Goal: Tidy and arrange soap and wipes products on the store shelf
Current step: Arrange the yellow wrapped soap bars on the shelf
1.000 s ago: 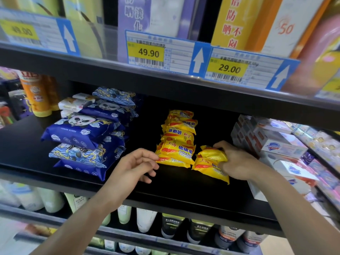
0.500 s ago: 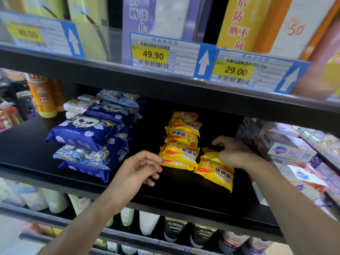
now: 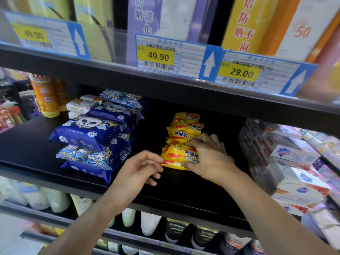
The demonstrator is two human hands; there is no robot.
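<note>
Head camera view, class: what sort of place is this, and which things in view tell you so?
Most likely a shop's toiletries aisle. Price labels such as the 49.90 price tag line the shelf edge, and identical goods sit in rows: yellow sulfur soap packets, blue panda wipes packs.

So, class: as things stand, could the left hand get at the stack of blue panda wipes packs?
Probably yes. The left hand sits at the front of the black shelf, holding nothing, and only bare shelf shows between it and the blue panda wipes packs. The right hand is busy on the yellow soap pack.
</note>
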